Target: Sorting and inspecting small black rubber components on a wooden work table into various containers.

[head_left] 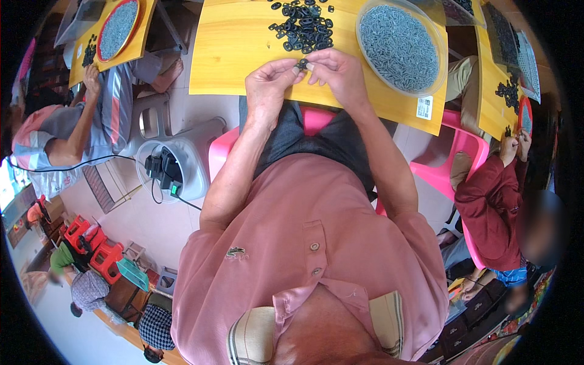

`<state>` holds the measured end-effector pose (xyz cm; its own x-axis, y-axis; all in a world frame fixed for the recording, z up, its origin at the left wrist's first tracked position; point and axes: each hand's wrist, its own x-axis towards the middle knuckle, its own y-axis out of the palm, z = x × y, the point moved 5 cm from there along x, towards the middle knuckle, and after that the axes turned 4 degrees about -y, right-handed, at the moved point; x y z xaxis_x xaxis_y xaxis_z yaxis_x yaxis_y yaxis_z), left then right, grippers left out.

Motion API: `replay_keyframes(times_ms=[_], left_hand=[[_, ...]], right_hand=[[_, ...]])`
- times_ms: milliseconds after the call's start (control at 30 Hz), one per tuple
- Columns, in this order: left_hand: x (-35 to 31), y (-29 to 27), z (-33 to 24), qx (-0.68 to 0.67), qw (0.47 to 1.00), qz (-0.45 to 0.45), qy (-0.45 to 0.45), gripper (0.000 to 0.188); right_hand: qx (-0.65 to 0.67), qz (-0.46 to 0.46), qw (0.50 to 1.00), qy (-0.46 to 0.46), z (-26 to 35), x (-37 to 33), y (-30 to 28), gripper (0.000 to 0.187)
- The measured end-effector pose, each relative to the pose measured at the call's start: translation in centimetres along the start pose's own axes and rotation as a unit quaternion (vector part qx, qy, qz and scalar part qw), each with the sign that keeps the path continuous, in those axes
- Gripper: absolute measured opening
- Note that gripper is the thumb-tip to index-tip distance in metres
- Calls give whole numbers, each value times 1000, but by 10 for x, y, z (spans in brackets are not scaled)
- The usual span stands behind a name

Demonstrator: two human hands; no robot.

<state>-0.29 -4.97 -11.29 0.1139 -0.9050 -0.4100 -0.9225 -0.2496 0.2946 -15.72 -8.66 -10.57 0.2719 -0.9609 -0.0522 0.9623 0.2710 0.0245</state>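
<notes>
My left hand and my right hand meet at the near edge of a yellow wooden board. Both pinch one small black ring part between their fingertips. Just beyond the hands lies a pile of black ring parts on the board. A clear round bowl of small grey metal pieces stands to the right of the pile, close to my right hand.
A person in grey on the left works at another yellow board with a red-rimmed bowl. A person in dark red sits at the right on a pink chair. A white stool with a charger stands at my left.
</notes>
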Motion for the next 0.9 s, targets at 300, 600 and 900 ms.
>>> replay_keyframes(times_ms=[300, 600, 900], left_hand=[[1, 0, -2, 6, 1000, 11, -8, 20], [2, 1, -2, -18, 999, 15, -30, 19], [1, 1, -1, -30, 999, 11, -40, 19]], right_hand=[[-4, -2, 1000, -22, 4, 0, 1, 15], [14, -3, 1000, 1, 1, 2, 0, 16], [3, 7, 1000, 20, 0, 2, 0, 16]])
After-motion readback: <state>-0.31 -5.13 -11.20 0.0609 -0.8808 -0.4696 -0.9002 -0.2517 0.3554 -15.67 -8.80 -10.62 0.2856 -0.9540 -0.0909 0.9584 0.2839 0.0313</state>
